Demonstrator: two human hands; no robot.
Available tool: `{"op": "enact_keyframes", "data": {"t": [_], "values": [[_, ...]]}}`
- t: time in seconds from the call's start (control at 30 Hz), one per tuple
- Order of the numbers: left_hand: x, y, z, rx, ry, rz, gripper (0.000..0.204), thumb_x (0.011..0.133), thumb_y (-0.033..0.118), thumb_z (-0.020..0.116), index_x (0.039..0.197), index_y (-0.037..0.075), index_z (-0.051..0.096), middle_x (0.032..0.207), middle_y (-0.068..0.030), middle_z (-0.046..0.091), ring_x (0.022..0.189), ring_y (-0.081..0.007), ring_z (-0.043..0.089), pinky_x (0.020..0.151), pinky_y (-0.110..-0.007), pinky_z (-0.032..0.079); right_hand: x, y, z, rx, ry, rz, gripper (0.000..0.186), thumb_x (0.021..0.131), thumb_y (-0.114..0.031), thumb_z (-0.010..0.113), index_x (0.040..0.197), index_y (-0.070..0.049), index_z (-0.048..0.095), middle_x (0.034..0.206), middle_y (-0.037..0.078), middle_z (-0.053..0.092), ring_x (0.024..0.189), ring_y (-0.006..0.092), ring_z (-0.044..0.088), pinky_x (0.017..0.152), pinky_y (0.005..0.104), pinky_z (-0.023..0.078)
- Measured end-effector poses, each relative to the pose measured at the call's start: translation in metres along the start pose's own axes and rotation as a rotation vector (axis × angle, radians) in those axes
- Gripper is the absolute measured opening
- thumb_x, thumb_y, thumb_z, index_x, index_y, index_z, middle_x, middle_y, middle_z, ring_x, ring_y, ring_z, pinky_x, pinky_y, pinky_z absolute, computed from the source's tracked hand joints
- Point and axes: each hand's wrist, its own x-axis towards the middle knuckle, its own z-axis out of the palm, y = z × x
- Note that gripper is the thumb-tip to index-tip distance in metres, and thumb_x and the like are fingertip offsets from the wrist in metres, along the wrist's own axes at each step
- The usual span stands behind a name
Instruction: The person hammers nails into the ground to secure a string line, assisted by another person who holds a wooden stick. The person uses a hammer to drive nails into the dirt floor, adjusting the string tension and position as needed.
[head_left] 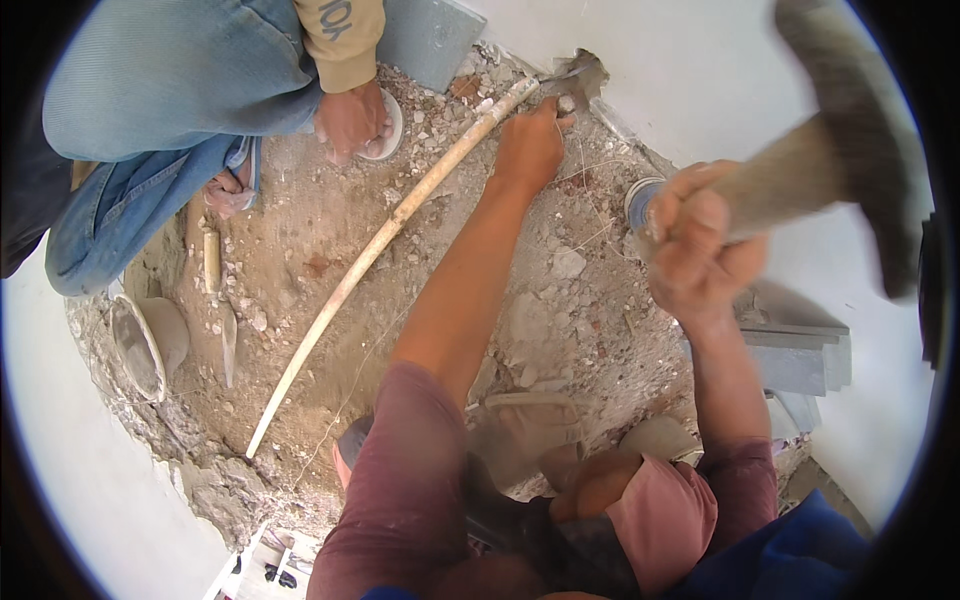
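My right hand (705, 240) is raised at the right, closed around the handle of a hammer (785, 182). The dark hammer head is smeared by motion. At the far wall, my left hand (532, 145) is closed by a broken hole (582, 72) at the wall's foot. A small round greyish end shows at its thumb and forefinger; the rest of what it holds is hidden. A long pale pole (390, 230) lies on the floor, its far end beside my left hand. Partly behind my right hand is a blue-and-white round object (640, 205).
At the upper left a person in jeans (185, 80) crouches, a hand (352, 122) low by a sandal. A trowel (228, 340) and a bucket (175, 335) are at the left. Grey tiles (428, 40) lean far back; more tiles (790, 360) are stacked right. Rubble (570, 262) covers the floor.
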Motion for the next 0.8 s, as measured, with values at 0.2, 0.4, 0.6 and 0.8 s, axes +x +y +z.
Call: {"op": "enact_keyframes", "data": {"t": [0.2,0.4,0.6,0.8], "values": [[0.006,-0.010,0.000,0.180,-0.008,0.020,0.033,0.091,-0.002,0.055,0.122,-0.005,0.066,0.085,-0.0260,0.074,0.081,-0.0409,0.075,0.077,-0.050,0.061,-0.004,0.011,0.005,-0.208,-0.429,0.502,0.022,0.104,-0.016,0.064,0.101,0.004,0.055,0.059,0.011,0.058,0.052,0.0190,0.056,0.047,0.0331,0.040],[0.003,-0.014,0.006,0.059,0.040,0.071,0.029,0.090,0.000,0.058,0.115,-0.010,0.067,0.086,-0.0286,0.073,0.076,-0.0424,0.074,0.074,-0.050,0.061,0.010,-0.017,-0.001,0.378,0.123,0.127,0.021,0.106,-0.024,0.063,0.104,-0.003,0.059,0.073,0.003,0.061,0.061,0.0111,0.053,0.052,0.0276,0.040],[0.008,-0.011,-0.001,0.214,0.002,0.043,0.034,0.090,-0.003,0.058,0.123,-0.003,0.066,0.083,-0.0269,0.074,0.080,-0.0409,0.075,0.075,-0.049,0.061,-0.026,0.041,0.008,-0.264,-0.404,0.417,0.029,0.104,-0.024,0.066,0.102,0.004,0.060,0.067,0.020,0.059,0.057,0.0206,0.059,0.049,0.0384,0.044],[0.000,-0.012,-0.004,0.121,-0.024,-0.008,0.032,0.090,-0.003,0.057,0.119,-0.008,0.068,0.088,-0.0270,0.075,0.081,-0.0404,0.076,0.080,-0.048,0.061,0.020,-0.051,-0.002,0.430,0.130,0.165,0.031,0.111,-0.035,0.056,0.100,-0.006,0.059,0.075,0.002,0.061,0.057,0.0128,0.051,0.052,0.0291,0.042]]}}
